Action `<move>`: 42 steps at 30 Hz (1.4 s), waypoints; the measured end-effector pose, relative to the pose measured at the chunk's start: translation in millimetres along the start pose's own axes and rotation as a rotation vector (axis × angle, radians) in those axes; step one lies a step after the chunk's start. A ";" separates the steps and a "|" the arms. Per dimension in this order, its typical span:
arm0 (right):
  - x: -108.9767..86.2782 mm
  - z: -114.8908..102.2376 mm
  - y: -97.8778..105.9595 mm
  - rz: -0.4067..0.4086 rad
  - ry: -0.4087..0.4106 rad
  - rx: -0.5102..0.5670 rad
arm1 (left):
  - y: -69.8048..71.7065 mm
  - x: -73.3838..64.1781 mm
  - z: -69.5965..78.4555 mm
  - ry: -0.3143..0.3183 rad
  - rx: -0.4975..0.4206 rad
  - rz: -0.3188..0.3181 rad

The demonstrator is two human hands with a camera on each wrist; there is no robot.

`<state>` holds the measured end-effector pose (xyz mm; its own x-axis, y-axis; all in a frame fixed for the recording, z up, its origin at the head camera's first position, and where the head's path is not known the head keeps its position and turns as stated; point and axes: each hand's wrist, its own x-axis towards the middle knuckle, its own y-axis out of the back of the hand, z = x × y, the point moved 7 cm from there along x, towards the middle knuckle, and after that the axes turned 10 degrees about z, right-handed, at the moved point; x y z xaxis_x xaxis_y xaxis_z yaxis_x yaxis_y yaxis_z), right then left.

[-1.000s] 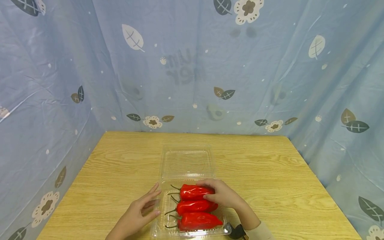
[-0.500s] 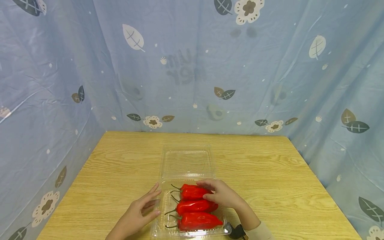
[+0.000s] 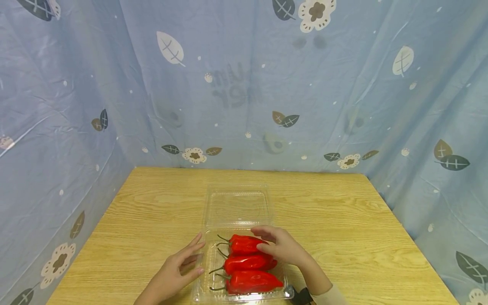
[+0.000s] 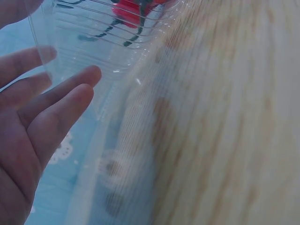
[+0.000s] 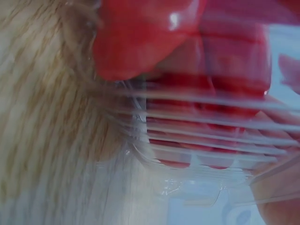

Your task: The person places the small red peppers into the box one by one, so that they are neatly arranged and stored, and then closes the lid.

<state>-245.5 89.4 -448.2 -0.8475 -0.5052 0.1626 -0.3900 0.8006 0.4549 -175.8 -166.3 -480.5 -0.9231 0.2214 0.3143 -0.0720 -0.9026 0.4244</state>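
Note:
Several glossy red peppers with thin green stems lie stacked in rows in a clear plastic clamshell box (image 3: 205, 254); the nearest pepper (image 3: 254, 281) points its tip right. My right hand (image 3: 280, 245) is over the right end of the farthest pepper (image 3: 244, 244), thumb and fingers spread apart around its tip. At the box's left wall, my left hand (image 3: 175, 269) has its fingers extended, fingertips right at the clear plastic. The left wrist view shows those fingers (image 4: 61, 108) spread beside the ribbed wall. In the right wrist view, red peppers (image 5: 140, 37) show through the box's side.
The box's clear lid (image 3: 238, 207) lies folded back flat, away from the person. All this stands on a wood-grain table (image 3: 324, 212). A blue patterned curtain (image 3: 244, 84) encloses the table at the back and both sides. A black wrist device (image 3: 301, 296) sits by the right forearm.
Stems of the farthest pepper have shifted slightly right. My right hand's fingers have lifted and spread a little at its tip. The left hand has stayed in place.

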 end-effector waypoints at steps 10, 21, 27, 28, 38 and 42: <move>-3.1 -4.2 14.3 0.061 0.060 0.039 | -0.3 -0.4 -1.4 0.024 -0.020 -0.005; -5.3 2.9 38.2 0.186 0.065 0.061 | 0.0 -0.8 -1.5 0.036 -0.023 -0.009; -2.1 8.5 56.0 0.262 0.041 0.060 | 0.4 -0.1 -1.3 0.032 -0.022 -0.006; -1.2 10.2 58.9 0.275 0.027 0.061 | 0.3 0.0 -1.2 0.030 -0.022 -0.007; 11.2 37.3 74.2 0.345 -0.136 0.090 | 0.0 0.9 -2.6 0.046 -0.037 -0.012; 17.6 46.1 75.7 0.339 -0.189 0.096 | -0.6 0.2 -4.3 0.042 -0.031 -0.013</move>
<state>-306.5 156.1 -451.2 -0.9818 -0.1460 0.1211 -0.1011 0.9428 0.3176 -177.5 -167.3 -484.4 -0.9371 0.2181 0.2724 -0.0954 -0.9109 0.4014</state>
